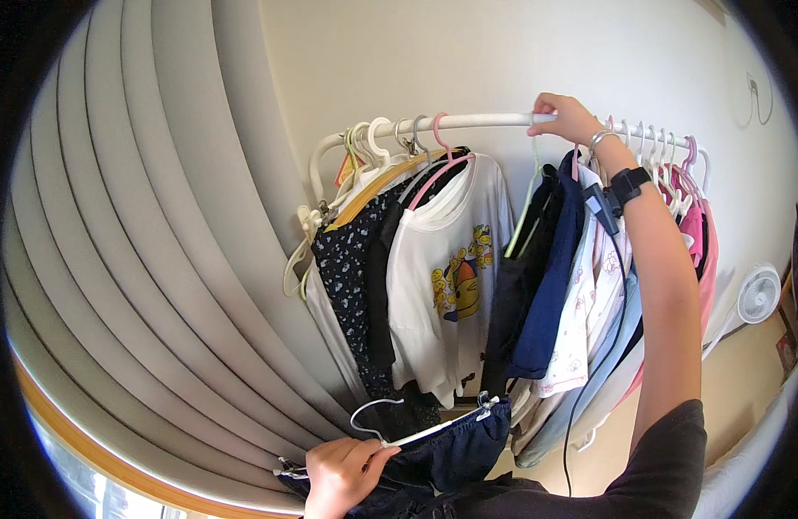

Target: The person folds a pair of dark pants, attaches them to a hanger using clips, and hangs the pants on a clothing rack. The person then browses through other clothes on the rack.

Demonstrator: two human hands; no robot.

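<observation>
Low in the middle, my left hand (342, 471) is closed round the centre of a white clip hanger (416, 434) with a bare metal hook. A dark navy garment (472, 445) hangs from its clips, close to my body. My right hand (570, 119) reaches up to the white clothes rail (494, 120), its fingers closed at the top of a light green hanger (522, 216). That hanger carries a black garment (507, 298). Left of it hangs a white shirt (451, 251) with a yellow cartoon print, on a pink hanger (439, 177).
Navy, pale patterned and pink clothes hang on the rail's right half, partly behind my right arm. A wooden hanger (373, 192) and a dark speckled garment (351, 268) are at left. Grey padded panels (182, 285) curve along the left. A white fan (759, 294) stands far right.
</observation>
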